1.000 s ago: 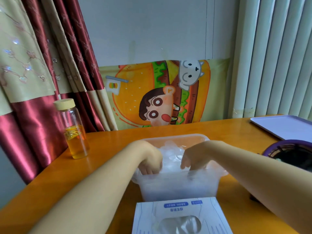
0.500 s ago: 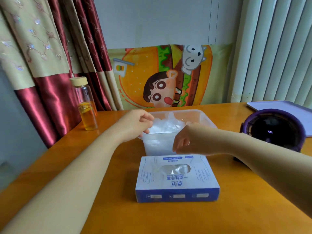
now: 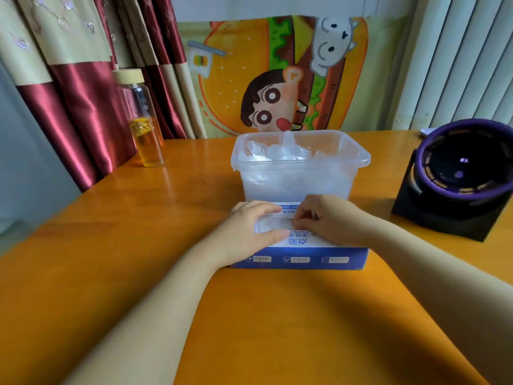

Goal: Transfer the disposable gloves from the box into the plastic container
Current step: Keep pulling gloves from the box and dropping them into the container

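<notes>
A blue and white glove box lies on the orange table, just in front of a clear plastic container. Crumpled clear disposable gloves fill the container up to its rim. My left hand rests flat on the left part of the box top, fingers straight. My right hand is on the box top at its opening, with its fingertips curled down and pinching the clear glove film there. Most of the opening is hidden under both hands.
A glass bottle with amber liquid and a pale cap stands at the back left by the red curtain. A black and purple round device sits on the right. A cartoon poster leans on the wall behind the container.
Both hands have left the container and come down onto the glove box. The view has tipped downward and the box now sits mid-frame.
</notes>
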Demonstrator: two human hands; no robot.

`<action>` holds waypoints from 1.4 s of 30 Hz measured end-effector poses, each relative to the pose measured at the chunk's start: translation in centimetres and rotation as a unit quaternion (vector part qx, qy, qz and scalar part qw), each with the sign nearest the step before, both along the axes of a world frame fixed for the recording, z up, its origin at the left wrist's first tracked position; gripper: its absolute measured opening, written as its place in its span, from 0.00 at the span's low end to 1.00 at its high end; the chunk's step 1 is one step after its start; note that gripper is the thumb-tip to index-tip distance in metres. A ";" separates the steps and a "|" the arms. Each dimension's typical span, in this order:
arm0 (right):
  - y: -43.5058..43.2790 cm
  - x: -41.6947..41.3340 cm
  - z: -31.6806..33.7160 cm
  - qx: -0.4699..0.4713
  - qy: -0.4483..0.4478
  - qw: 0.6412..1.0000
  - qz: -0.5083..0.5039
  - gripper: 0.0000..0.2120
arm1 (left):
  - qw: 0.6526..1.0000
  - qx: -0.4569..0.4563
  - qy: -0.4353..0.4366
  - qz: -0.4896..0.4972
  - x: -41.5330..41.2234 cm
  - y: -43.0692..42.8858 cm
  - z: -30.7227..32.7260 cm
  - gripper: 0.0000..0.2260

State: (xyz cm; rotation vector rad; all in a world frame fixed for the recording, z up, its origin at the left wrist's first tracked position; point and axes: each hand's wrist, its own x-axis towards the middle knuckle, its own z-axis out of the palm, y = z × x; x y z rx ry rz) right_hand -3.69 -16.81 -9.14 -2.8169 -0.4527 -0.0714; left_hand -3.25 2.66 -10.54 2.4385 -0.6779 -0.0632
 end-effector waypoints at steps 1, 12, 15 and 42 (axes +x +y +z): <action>-0.1 -0.1 -0.1 0.019 -0.006 1.000 -0.003 0.09 | 1.000 -0.005 -0.001 0.001 0.1 0.1 -0.2 0.25; 2.3 1.4 1.0 -0.150 0.036 0.987 0.048 0.12 | 1.000 -0.003 -0.012 0.001 0.0 0.0 -0.5 0.27; 1.6 1.1 0.4 -0.120 -0.002 0.991 0.063 0.10 | 1.000 -0.005 -0.015 -0.003 -0.1 0.0 -0.4 0.26; -0.2 -0.1 0.9 0.442 -0.083 0.891 -0.070 0.07 | 1.000 -0.007 -0.008 0.005 0.4 0.2 -0.5 0.32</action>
